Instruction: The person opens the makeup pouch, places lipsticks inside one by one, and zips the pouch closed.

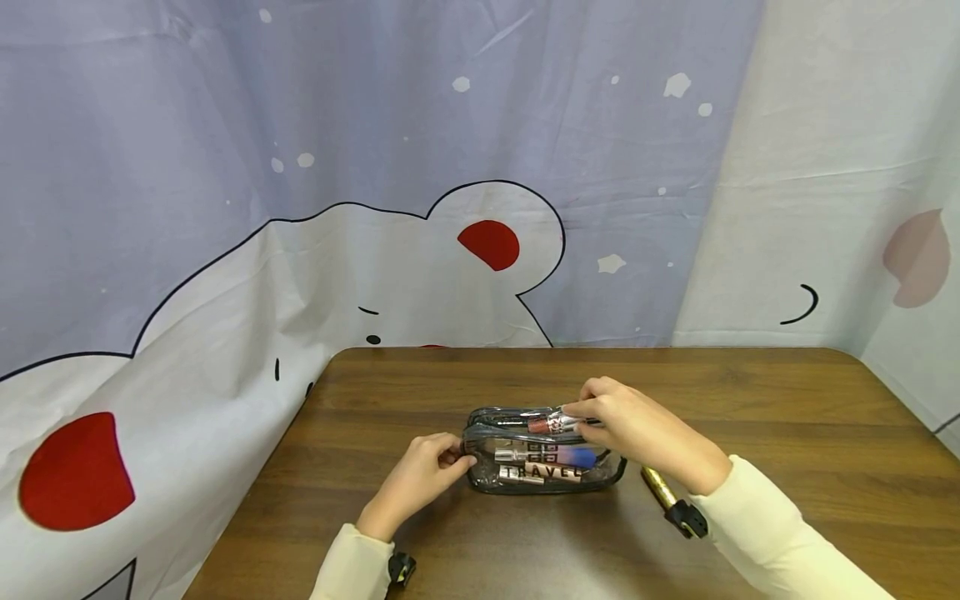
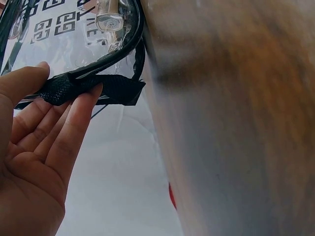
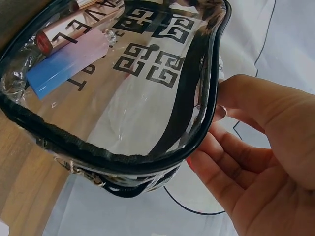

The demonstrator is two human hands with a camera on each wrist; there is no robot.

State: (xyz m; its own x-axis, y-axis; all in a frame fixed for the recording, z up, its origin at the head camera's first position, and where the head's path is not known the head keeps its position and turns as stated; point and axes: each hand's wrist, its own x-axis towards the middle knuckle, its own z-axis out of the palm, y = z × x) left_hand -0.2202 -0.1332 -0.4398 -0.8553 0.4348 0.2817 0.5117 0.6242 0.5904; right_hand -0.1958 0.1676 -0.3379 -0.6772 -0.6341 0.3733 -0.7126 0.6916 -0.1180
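Pouch [image 1: 547,491], table [image 1: 795,450] (wood-grained), printed cloth [image 1: 480,108] behind

Right hand [image 3: 266,152], thumb and fingers at near edge of clear black-trimmed pouch [image 3: 133,108], pink-and-blue tube [image 3: 69,64] and rose-gold tube [image 3: 91,24] inside, well apart from fingertips, wooden tabletop [image 3: 29,162] beyond pouch, pale fabric [image 3: 285,44] behind hand.

The pouch [image 3: 142,105] is clear, glossy plastic, its black piping [image 3: 214,73] smooth and shiny — the end tab [image 2: 115,88] is rough, mesh-like cloth. The blue-and-pink tube [image 3: 69,64] looks like smooth plastic, the rose tube [image 3: 81,27] polished metal. The gold tube [image 1: 658,487] gleams metallic. The table [image 1: 787,417] shows softly glossy wood grain; the backdrop [image 1: 375,108] — matt, creased cloth.
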